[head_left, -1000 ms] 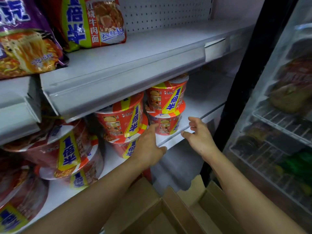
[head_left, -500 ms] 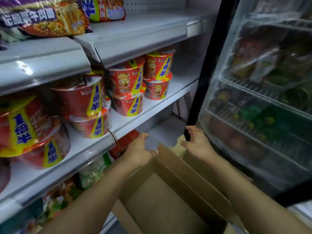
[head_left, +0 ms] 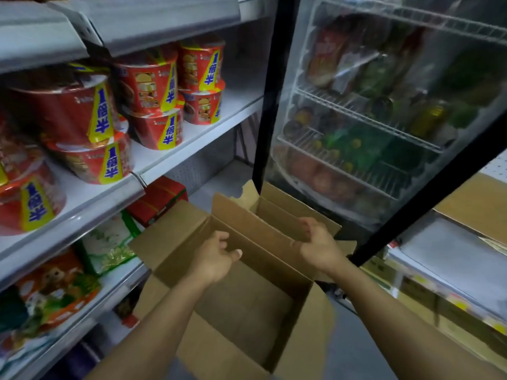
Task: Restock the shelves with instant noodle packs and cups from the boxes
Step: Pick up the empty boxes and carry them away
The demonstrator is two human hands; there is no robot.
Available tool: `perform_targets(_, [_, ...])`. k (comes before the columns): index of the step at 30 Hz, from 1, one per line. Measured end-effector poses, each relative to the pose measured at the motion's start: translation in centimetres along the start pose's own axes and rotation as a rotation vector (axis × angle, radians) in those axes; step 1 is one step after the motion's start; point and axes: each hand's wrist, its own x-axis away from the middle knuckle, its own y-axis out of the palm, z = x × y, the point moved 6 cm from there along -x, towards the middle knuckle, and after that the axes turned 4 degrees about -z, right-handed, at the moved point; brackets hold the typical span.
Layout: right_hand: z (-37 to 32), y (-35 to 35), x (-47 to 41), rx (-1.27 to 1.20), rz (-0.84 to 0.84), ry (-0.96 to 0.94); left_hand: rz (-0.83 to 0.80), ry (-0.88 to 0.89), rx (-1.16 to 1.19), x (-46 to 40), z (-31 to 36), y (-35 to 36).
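Observation:
An open cardboard box (head_left: 247,319) stands below me beside the shelves, and only its bare brown bottom shows inside. My left hand (head_left: 215,259) hovers over the box's left side with loosely curled fingers, holding nothing. My right hand (head_left: 319,244) hangs, fingers loosely curled, in front of the far flap (head_left: 274,215); no grip on it is visible. Red instant noodle cups (head_left: 153,105) stand stacked two high along the middle shelf (head_left: 192,138) at the left.
A glass-door fridge (head_left: 370,119) with a black frame stands right behind the box. Bagged snacks (head_left: 109,242) and a red pack (head_left: 156,201) lie on the lower shelf. Another shelf (head_left: 452,256) runs at the right.
Both hands have come down from the noodle cups on the middle shelf to the open box. My view has tilted down and to the right.

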Motion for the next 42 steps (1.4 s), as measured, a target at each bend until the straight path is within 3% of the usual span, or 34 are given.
perform_targets(10, [10.0, -7.5, -1.0, -0.002, -0.002, 0.043, 0.007, -0.039, 0.013, 0.8, 4.6, 9.4])
perform_targets(22, [20.4, -13.7, -6.0, 0.044, -0.196, 0.052, 0.128, -0.168, -0.02, 1.2, 9.2, 21.3])
perform_targets(37, [21.6, -8.4, -13.1, 0.083, -0.318, 0.086, 0.163, -0.122, -0.082, -9.9, 8.8, 22.9])
perform_targets(42, [20.8, -7.9, -15.4, 0.158, -0.242, 0.007, 0.204, -0.111, -0.093, -13.1, 9.3, 24.2])
